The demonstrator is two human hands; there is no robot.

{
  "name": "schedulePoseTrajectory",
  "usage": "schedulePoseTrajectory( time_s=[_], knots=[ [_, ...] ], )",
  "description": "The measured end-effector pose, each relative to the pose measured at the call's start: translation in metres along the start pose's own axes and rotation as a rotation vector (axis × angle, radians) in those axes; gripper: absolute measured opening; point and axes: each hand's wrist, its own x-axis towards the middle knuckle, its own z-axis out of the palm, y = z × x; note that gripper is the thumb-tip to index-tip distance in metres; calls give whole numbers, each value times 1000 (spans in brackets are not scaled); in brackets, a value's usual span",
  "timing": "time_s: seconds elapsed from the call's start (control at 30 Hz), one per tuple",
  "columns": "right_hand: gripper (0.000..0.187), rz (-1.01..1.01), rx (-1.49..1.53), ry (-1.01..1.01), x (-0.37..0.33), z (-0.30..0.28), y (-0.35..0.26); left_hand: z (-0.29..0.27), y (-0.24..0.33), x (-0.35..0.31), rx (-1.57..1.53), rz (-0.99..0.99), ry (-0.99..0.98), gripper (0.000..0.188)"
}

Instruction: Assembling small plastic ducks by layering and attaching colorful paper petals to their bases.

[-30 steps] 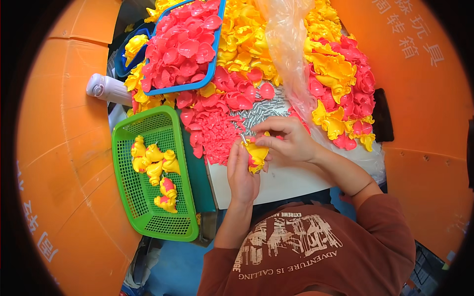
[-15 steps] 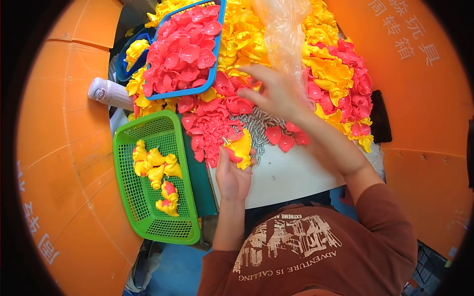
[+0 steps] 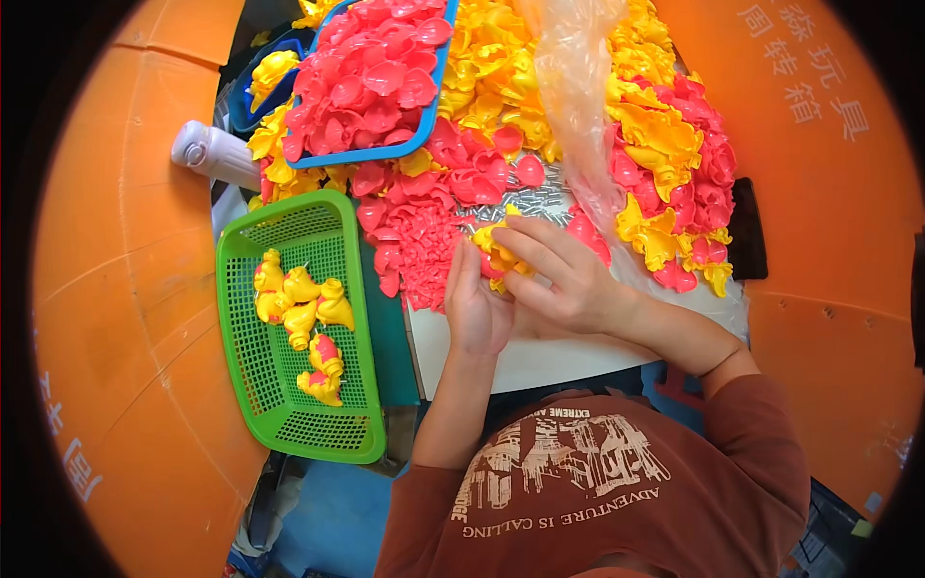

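Note:
A yellow plastic toy piece (image 3: 494, 256) is held between my two hands above the front of the white worktop. My left hand (image 3: 479, 306) grips it from the left and below, fingers pointing up. From the right, the fingers of my right hand (image 3: 570, 279) bend over the piece and cover much of it. Just beyond lie many short silver metal pins (image 3: 544, 202). A heap of small red plastic bits (image 3: 424, 246) sits left of the pins, among larger red shells (image 3: 477, 183).
At left stands a green basket (image 3: 231, 337) holding several yellow-and-red toy figures (image 3: 299, 289). A blue-rimmed basket (image 3: 385, 152) of red shells stands behind. Yellow parts (image 3: 491, 67), a clear plastic bag (image 3: 568, 87) and a pale lilac bottle (image 3: 217, 154) lie around. Orange panels (image 3: 145, 241) flank both sides.
My right hand has come down from above the red shells and closed over the yellow piece. My left hand has lifted it slightly, farther from me. The view has shifted a little.

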Motion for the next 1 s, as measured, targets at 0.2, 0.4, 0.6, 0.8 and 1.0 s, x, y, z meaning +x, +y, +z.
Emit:
schedulePoseTrajectory(
  time_s=[0.2,0.4,0.6,0.8,1.0],
  knots=[
    [57,178,381,-189,-2,-27,11,17,-4,-11,59,2,28,35],
    [60,237,438,-226,-7,-35,17,20,-9,-17,164,11,-47,36],
    [52,173,232,-48,-14,-37,11,31,-10,-18,237,81,-9,38],
    [51,164,238,-76,-8,-33,3,31,-11,-21,242,130,-76,45],
    [53,130,216,-66,-11,-27,1,33,-11,-26,267,143,-53,49]
  ],
)
